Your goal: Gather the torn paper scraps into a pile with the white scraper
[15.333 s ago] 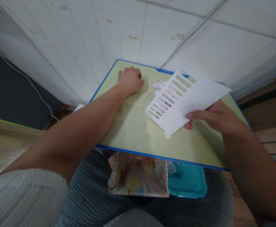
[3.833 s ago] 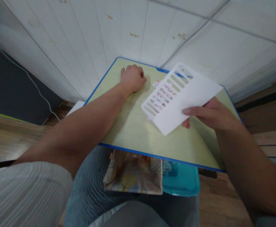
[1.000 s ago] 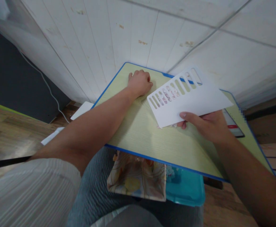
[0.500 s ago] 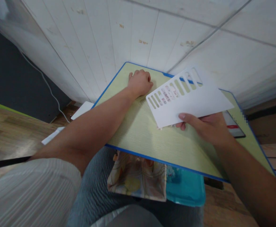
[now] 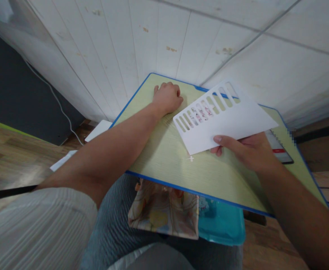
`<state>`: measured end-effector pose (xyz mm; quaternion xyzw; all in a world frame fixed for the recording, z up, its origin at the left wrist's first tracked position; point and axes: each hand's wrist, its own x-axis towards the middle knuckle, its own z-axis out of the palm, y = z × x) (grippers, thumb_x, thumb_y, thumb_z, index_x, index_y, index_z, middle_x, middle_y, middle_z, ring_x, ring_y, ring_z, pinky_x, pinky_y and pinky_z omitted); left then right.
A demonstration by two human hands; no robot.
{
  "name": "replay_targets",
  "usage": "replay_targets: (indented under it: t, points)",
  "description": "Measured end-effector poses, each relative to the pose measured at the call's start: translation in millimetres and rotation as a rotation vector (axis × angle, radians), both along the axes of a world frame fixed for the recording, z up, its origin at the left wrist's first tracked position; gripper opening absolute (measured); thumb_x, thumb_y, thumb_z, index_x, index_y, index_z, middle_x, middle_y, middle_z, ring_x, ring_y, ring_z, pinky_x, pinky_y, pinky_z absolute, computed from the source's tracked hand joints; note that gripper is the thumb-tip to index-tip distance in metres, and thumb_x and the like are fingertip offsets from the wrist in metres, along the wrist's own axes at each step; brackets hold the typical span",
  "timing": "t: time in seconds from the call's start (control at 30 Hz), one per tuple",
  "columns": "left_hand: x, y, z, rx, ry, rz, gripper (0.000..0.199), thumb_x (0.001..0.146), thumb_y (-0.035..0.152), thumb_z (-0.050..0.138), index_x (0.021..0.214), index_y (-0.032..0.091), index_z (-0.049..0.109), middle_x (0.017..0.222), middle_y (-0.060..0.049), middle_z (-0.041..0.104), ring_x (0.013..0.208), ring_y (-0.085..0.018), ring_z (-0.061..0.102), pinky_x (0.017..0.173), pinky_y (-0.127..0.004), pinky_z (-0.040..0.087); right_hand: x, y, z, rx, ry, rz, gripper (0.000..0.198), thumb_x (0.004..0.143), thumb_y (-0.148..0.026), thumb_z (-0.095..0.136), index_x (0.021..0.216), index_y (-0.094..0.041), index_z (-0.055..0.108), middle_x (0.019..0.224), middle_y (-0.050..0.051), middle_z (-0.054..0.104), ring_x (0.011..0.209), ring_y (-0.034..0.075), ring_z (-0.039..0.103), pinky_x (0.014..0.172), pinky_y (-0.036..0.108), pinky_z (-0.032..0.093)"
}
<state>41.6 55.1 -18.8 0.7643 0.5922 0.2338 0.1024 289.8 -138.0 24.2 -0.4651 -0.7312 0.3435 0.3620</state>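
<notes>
In my right hand (image 5: 237,148), pinched between thumb and fingers, is a thin white card (image 5: 223,131) with a row of rounded slots along its far side. It tilts above a pale yellow-green tabletop (image 5: 164,153) with a blue edge. Through some slots I see a pink-and-white pattern; what bears it is hidden. A small white cross-shaped piece (image 5: 191,158) lies by the card's near corner. My left hand (image 5: 167,98) rests at the table's far left with its fingers curled under; their inside is hidden.
A flat thing with a red stripe (image 5: 279,150) lies on the table's right, partly covered by my right hand. On my lap, below the near edge, are a patterned cloth pouch (image 5: 164,213) and a turquoise plastic tray (image 5: 226,225). White plank wall (image 5: 153,45) stands behind the table.
The card has shifted slightly left and toward me, and the small white cross-shaped piece now shows more clearly beside its corner. My left hand has hardly moved.
</notes>
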Motion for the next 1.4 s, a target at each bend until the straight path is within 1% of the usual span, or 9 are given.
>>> replay_targets:
  t: [0.17, 0.3, 0.47, 0.6, 0.73, 0.93, 1.07, 1.2, 1.4]
  points:
    - [0, 1, -1.7, 0.008, -0.003, 0.008, 0.033, 0.105, 0.033, 0.069, 0.131, 0.027, 0.088, 0.151, -0.014, 0.079, 0.154, -0.043, 0.061, 0.141, -0.066, 0.038, 0, 0, 2, -0.025, 0.003, 0.032, 0.045, 0.101, -0.057, 0.096, 0.071, -0.027, 0.080, 0.066, 0.005, 0.078, 0.060, 0.025, 0.074, 0.056, 0.039, 0.067]
    - [0, 1, -1.8, 0.018, 0.006, 0.006, 0.031, 0.105, 0.032, 0.069, 0.128, 0.028, 0.089, 0.148, -0.014, 0.081, 0.154, -0.042, 0.062, 0.140, -0.065, 0.040, 0, 1, 2, -0.019, 0.025, 0.012, 0.045, 0.102, -0.059, 0.094, 0.074, -0.028, 0.081, 0.066, 0.005, 0.078, 0.058, 0.025, 0.074, 0.056, 0.039, 0.067]
    - [1, -3, 2.3, -0.002, 0.012, 0.014, 0.029, 0.106, 0.033, 0.070, 0.128, 0.026, 0.088, 0.150, -0.014, 0.080, 0.155, -0.042, 0.062, 0.141, -0.065, 0.038, -4, -4, 1, -0.033, 0.021, 0.062, 0.048, 0.102, -0.063, 0.094, 0.073, -0.027, 0.081, 0.067, 0.005, 0.079, 0.059, 0.025, 0.075, 0.056, 0.039, 0.067]
    - [1, -5, 4.7, -0.016, 0.032, 0.009, 0.025, 0.108, 0.031, 0.068, 0.124, 0.023, 0.086, 0.155, -0.016, 0.077, 0.156, -0.042, 0.061, 0.141, -0.064, 0.038, -4, -8, 4, -0.046, 0.029, 0.095, 0.043, 0.104, -0.059, 0.092, 0.076, -0.027, 0.083, 0.069, 0.005, 0.079, 0.061, 0.026, 0.075, 0.060, 0.041, 0.069]
    - [0, -4, 4.5, -0.030, 0.019, -0.004, 0.028, 0.108, 0.036, 0.067, 0.127, 0.027, 0.085, 0.154, -0.014, 0.078, 0.157, -0.042, 0.060, 0.140, -0.066, 0.037, -2, -8, 4, -0.024, -0.001, 0.057, 0.041, 0.108, -0.052, 0.089, 0.075, -0.028, 0.081, 0.073, 0.006, 0.080, 0.067, 0.027, 0.077, 0.067, 0.043, 0.072]
    - [-1, -4, 5.6, -0.016, 0.058, -0.013, 0.029, 0.109, 0.035, 0.064, 0.125, 0.023, 0.086, 0.157, -0.011, 0.077, 0.154, -0.041, 0.058, 0.140, -0.066, 0.039, -9, -9, -1, -0.052, -0.004, 0.036, 0.044, 0.105, -0.056, 0.091, 0.074, -0.027, 0.080, 0.068, 0.005, 0.079, 0.062, 0.025, 0.075, 0.059, 0.040, 0.069]
    - [-1, -2, 4.0, -0.013, 0.033, -0.022, 0.032, 0.108, 0.040, 0.065, 0.127, 0.027, 0.087, 0.154, -0.012, 0.079, 0.158, -0.045, 0.057, 0.138, -0.071, 0.039, -12, -11, 1, -0.060, 0.014, 0.042, 0.048, 0.101, -0.063, 0.094, 0.073, -0.027, 0.078, 0.066, 0.005, 0.078, 0.060, 0.025, 0.074, 0.054, 0.038, 0.066]
    - [-2, -1, 3.4, -0.021, 0.034, -0.013, 0.031, 0.109, 0.041, 0.066, 0.126, 0.028, 0.088, 0.154, -0.012, 0.079, 0.158, -0.046, 0.057, 0.139, -0.071, 0.038, -14, -14, 5, -0.105, 0.030, 0.108, 0.040, 0.100, -0.057, 0.096, 0.078, -0.026, 0.083, 0.067, 0.005, 0.081, 0.058, 0.024, 0.076, 0.055, 0.036, 0.067]
    - [-3, 0, 3.9, -0.023, 0.013, -0.029, 0.032, 0.106, 0.036, 0.071, 0.134, 0.026, 0.084, 0.153, -0.012, 0.078, 0.160, -0.044, 0.058, 0.142, -0.064, 0.037, -20, -24, 8, -0.213, 0.057, 0.203, 0.035, 0.100, -0.055, 0.098, 0.082, -0.027, 0.087, 0.071, 0.005, 0.085, 0.055, 0.024, 0.079, 0.051, 0.033, 0.067]
